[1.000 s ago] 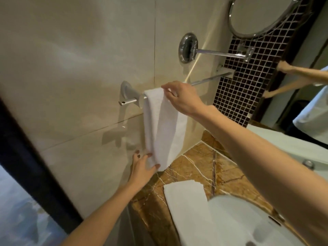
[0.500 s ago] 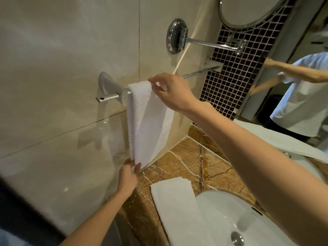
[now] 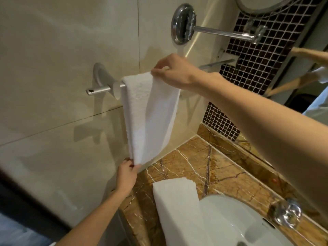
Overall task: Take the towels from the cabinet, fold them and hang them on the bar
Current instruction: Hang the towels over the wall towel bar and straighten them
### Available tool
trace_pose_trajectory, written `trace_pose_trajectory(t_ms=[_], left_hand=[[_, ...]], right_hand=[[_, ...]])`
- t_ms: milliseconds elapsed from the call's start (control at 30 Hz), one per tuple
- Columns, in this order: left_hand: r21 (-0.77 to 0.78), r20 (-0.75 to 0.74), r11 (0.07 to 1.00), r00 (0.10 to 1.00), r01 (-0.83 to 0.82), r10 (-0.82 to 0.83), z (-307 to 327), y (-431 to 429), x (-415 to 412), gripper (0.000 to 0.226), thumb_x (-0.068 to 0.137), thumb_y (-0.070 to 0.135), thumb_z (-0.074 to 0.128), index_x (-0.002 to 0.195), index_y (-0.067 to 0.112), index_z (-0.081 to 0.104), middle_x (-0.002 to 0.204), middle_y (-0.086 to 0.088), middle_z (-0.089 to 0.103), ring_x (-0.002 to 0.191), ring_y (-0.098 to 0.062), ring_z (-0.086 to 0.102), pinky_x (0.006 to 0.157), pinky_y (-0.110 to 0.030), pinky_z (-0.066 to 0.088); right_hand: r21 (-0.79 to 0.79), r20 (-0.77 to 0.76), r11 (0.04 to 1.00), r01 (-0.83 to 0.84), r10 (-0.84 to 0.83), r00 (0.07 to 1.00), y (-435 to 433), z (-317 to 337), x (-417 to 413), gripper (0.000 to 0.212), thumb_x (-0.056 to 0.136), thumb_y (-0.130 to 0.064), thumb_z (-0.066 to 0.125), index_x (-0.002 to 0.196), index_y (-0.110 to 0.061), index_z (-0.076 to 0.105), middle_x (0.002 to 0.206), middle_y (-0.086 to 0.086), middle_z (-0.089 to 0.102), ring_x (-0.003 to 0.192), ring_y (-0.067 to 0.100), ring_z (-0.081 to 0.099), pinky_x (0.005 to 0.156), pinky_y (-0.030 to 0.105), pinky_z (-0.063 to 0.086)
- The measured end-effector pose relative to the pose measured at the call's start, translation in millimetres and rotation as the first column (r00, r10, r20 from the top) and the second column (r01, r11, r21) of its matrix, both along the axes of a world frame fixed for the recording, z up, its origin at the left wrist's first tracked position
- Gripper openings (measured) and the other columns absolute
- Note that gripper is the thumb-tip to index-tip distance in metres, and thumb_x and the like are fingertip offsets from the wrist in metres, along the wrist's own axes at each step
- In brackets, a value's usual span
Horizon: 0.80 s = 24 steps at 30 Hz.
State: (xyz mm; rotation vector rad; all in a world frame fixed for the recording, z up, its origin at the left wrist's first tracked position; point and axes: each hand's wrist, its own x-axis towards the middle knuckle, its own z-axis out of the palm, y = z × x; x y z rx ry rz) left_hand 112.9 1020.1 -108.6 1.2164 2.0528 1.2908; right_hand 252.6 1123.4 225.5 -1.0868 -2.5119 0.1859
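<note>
A white folded towel [image 3: 150, 114] hangs over the chrome towel bar [image 3: 99, 89] on the beige tiled wall, close to the bar's left bracket. My right hand [image 3: 175, 71] pinches the towel's top right edge at the bar. My left hand [image 3: 126, 174] grips the towel's bottom corner from below. A second white folded towel [image 3: 177, 206] lies flat on the brown marble counter [image 3: 221, 171], partly over the rim of the sink.
A white sink [image 3: 248, 226] with a chrome tap [image 3: 287, 213] sits at the lower right. A chrome arm [image 3: 221, 32] carries a round mirror above the bar. A dark mosaic strip [image 3: 252, 68] and a wall mirror are to the right.
The view has shifted a little while both hands stay on the hanging towel. My left hand has slid down to the towel's bottom corner.
</note>
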Motion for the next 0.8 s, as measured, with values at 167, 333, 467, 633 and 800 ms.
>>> trace_pose_trajectory(t_ms=[167, 333, 467, 633, 800], left_hand=[[-0.008, -0.007, 0.996, 0.996, -0.083, 0.083, -3, 0, 1, 0.009, 0.081, 0.000, 0.067, 0.090, 0.003, 0.069, 0.078, -0.005, 0.069, 0.070, -0.021, 0.062, 0.061, -0.028, 0.044], [0.070, 0.267, 0.979, 0.949, -0.193, 0.168, -10, -3, 15, 0.013, 0.078, -0.009, 0.068, 0.084, 0.001, 0.064, 0.078, -0.013, 0.069, 0.071, -0.021, 0.060, 0.070, -0.034, 0.049], [0.160, 0.404, 0.954, 0.898, -0.255, 0.172, -11, -4, 33, 0.028, 0.076, -0.023, 0.057, 0.077, 0.005, 0.056, 0.088, -0.021, 0.060, 0.074, -0.014, 0.058, 0.067, -0.012, 0.049], [0.223, 0.325, 0.936, 0.926, -0.273, 0.193, -13, -6, 51, 0.006, 0.083, -0.009, 0.063, 0.080, -0.011, 0.058, 0.096, -0.030, 0.053, 0.067, -0.001, 0.058, 0.067, -0.007, 0.047], [0.265, 0.329, 0.896, 0.907, -0.356, 0.263, -13, -4, 50, 0.019, 0.087, 0.001, 0.064, 0.069, 0.001, 0.060, 0.070, -0.014, 0.053, 0.058, -0.002, 0.048, 0.057, -0.010, 0.039]], right_hand=[[-0.001, 0.011, 0.997, -0.074, 0.074, 0.997, 16, -12, 7, 0.042, 0.097, -0.046, 0.043, 0.113, -0.015, 0.067, 0.114, 0.010, 0.067, 0.107, 0.029, 0.058, 0.093, 0.040, 0.045], [0.086, 0.014, 0.986, -0.142, 0.142, 0.990, 24, -20, 10, 0.045, 0.098, -0.048, 0.037, 0.108, -0.016, 0.067, 0.108, 0.010, 0.067, 0.100, 0.031, 0.058, 0.086, 0.038, 0.046], [0.140, 0.009, 0.976, -0.167, 0.168, 0.986, 33, -24, 8, 0.044, 0.098, -0.050, 0.034, 0.085, -0.017, 0.060, 0.091, 0.006, 0.062, 0.087, 0.028, 0.054, 0.075, 0.034, 0.041], [0.197, -0.026, 0.969, -0.146, 0.155, 0.988, 35, -30, 6, 0.048, 0.099, -0.049, 0.033, 0.061, -0.020, 0.039, 0.080, 0.002, 0.049, 0.079, 0.024, 0.042, 0.070, 0.031, 0.026], [0.257, -0.070, 0.944, -0.209, 0.234, 0.970, 37, -36, 12, 0.045, 0.096, -0.049, 0.040, 0.066, -0.016, 0.046, 0.072, 0.004, 0.052, 0.076, 0.028, 0.045, 0.066, 0.035, 0.033]])
